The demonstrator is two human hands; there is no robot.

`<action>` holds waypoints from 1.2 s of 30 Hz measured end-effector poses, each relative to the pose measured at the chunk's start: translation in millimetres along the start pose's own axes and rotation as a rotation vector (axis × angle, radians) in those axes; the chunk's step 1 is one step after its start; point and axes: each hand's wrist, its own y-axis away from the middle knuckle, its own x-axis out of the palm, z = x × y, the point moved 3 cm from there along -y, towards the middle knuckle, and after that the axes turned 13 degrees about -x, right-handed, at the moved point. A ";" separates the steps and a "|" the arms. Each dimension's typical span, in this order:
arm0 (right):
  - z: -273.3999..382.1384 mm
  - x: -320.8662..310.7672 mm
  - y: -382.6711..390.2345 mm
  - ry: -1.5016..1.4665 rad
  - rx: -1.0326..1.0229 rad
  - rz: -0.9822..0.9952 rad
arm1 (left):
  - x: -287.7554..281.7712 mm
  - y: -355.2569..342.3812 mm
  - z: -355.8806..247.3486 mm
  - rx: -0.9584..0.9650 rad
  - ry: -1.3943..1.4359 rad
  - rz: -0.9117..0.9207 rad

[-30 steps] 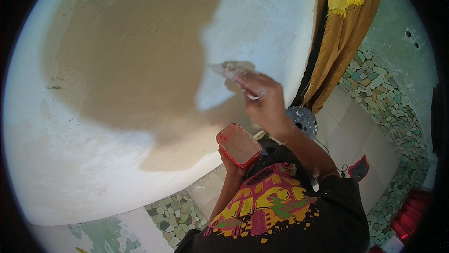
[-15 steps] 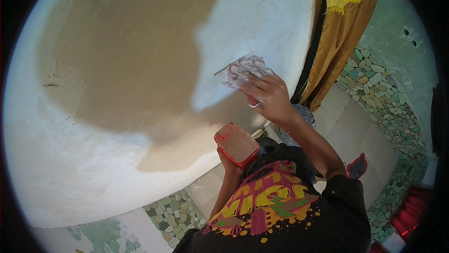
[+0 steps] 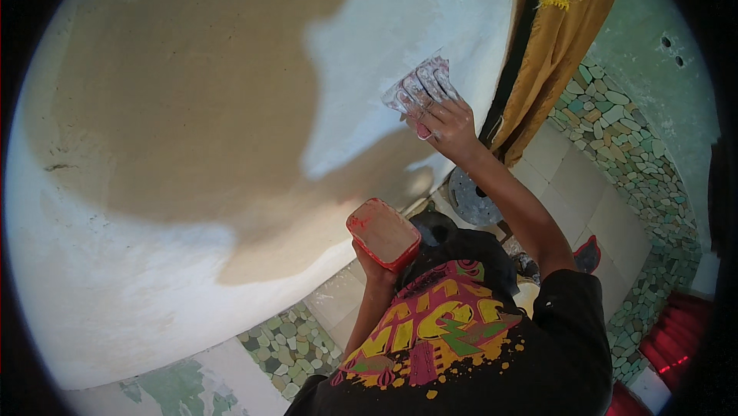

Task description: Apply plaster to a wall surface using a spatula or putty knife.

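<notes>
A pale plastered wall (image 3: pixel 154 278), curved in this lens and largely shadowed, fills the left and middle. My right hand (image 3: pixel 450 124) grips a flat, wide-bladed scraper (image 3: pixel 407 93) smeared with white paste, its pink handle partly under my fingers. The blade lies over the lit part of the wall, near its right edge; I cannot tell whether it touches. Lower down, my left hand (image 3: pixel 369 264) is wrapped round a red rectangular container (image 3: pixel 384 233) of smooth beige paste, held level with my dark, printed T-shirt.
A yellow and ochre curtain (image 3: pixel 561 47) hangs at the right edge of the wall. Below are a grey round object (image 3: pixel 473 195), floor tiles (image 3: pixel 615 224), a pebble-mosaic border (image 3: pixel 615 132) and a small red-rimmed dark item (image 3: pixel 586 255). Red fabric (image 3: pixel 669 328) shows at lower right.
My right hand has moved up and to the right with the scraper, whose broad, smeared face now shows more. My left hand and the container have shifted only slightly.
</notes>
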 end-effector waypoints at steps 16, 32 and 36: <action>19.2 -70.3 -80.5 -0.682 0.677 -0.549 | 7.9 6.3 2.3 0.002 -0.003 0.045; 48.5 -65.1 -84.6 -0.265 0.233 -0.146 | 20.2 6.4 5.1 0.036 0.023 0.008; 59.3 -38.8 -45.6 -0.301 0.185 0.033 | 15.4 7.1 6.1 0.030 0.024 -0.004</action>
